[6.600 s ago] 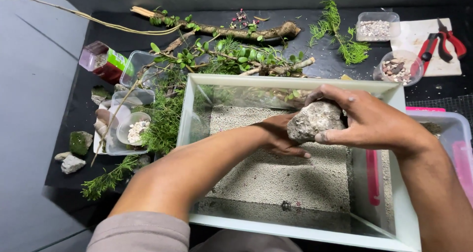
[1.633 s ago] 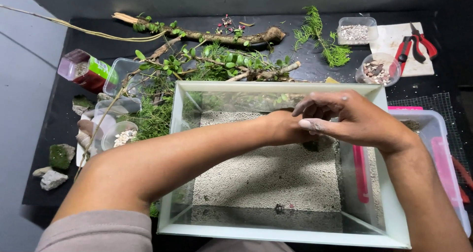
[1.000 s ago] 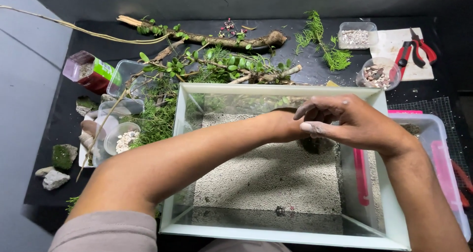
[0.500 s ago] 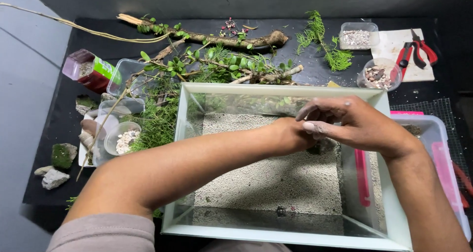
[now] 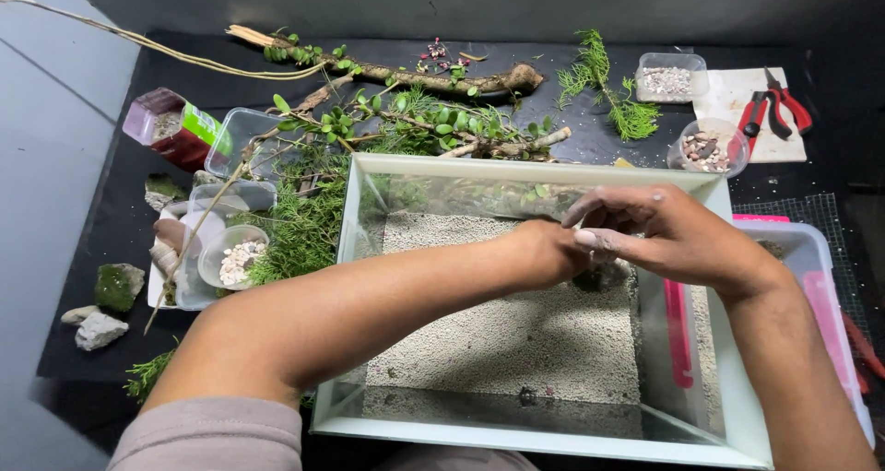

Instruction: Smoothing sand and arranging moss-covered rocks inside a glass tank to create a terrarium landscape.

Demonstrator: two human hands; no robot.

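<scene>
A rectangular glass tank (image 5: pixel 346 250) with a bed of pale gravel (image 5: pixel 516 342) stands in front of me. Both my hands reach into its back right part. My left hand (image 5: pixel 544 250) comes in from the left, its fingers tucked under my right hand (image 5: pixel 668 236), which lies over them, palm down. Beneath the two hands a grey rock (image 5: pixel 604 274) sits on the gravel. Only its lower edge shows. Both hands seem to grip it.
Behind the tank lie a long branch (image 5: pixel 415 73), leafy twigs (image 5: pixel 433 125) and green sprigs (image 5: pixel 608 93). Pebble tubs (image 5: pixel 705 147) and red shears (image 5: pixel 770 107) are back right, a pink-trimmed box (image 5: pixel 816 268) to the right. Dishes (image 5: pixel 235 254), a jar (image 5: pixel 171 130) and stones (image 5: pixel 97 328) sit on the left.
The rock, held up above the tank earlier, has come down onto the gravel at the back right. My hands have stayed on it, sinking slightly lower over the last second.
</scene>
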